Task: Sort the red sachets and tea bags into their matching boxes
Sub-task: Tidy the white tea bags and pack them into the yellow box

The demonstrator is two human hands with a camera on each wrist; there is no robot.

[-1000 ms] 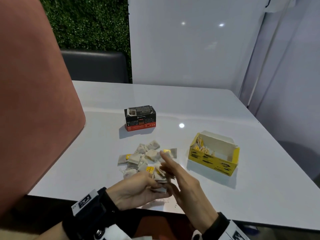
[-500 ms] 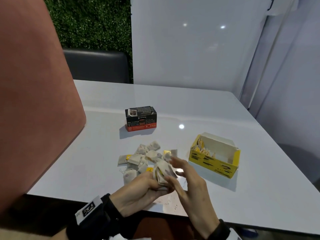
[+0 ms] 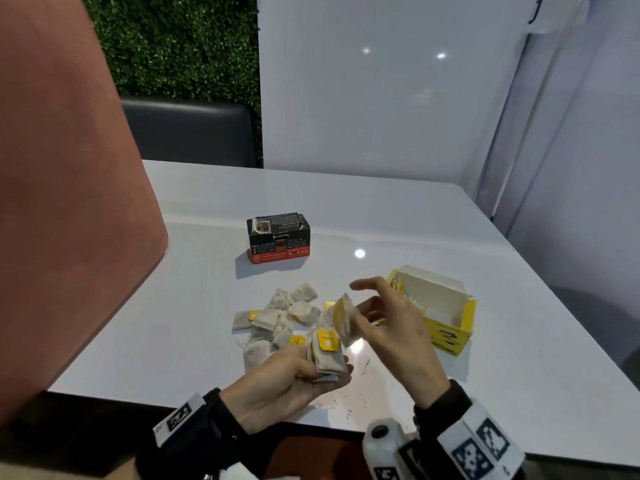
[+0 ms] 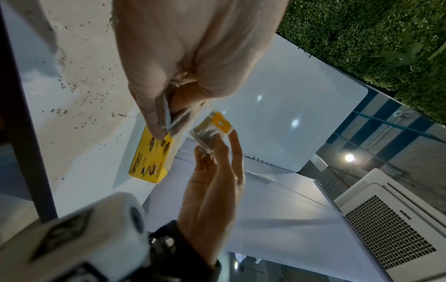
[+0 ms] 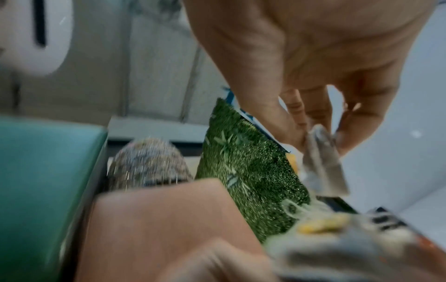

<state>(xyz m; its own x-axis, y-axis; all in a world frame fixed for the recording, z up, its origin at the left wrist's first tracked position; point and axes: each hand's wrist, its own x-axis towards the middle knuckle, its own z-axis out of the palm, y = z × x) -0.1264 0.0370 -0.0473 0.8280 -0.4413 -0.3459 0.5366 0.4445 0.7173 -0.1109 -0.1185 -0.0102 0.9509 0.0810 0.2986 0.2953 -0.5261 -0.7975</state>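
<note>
The left hand (image 3: 277,386) sits low over the near edge of the white worktop (image 3: 398,216), its fingers curled round a small stack of tea bags (image 3: 327,353). These are flat, pale, papery pouches, a little crumpled, and the top one carries a square yellow tag. Just above and to the right, the right hand (image 3: 391,327) pinches a single tea bag (image 3: 343,318) between thumb and fingertips, with the other fingers spread loosely; this bag hangs tilted in the air, its yellow tag turned to the left, apart from the stack.

On the worktop just beyond the left hand lies a loose pile of tea bags (image 3: 280,317), the same off-white pouches, a few with yellow tags showing, some overlapping. To the right of the hands stands the yellow box (image 3: 450,336), open at the top, with black markings on its front wall and some pale bags leaning at its left end. Farther back, well apart from the pile, stands the black and red box (image 3: 278,242). Dark specks are scattered on the worktop near its front edge.
</note>
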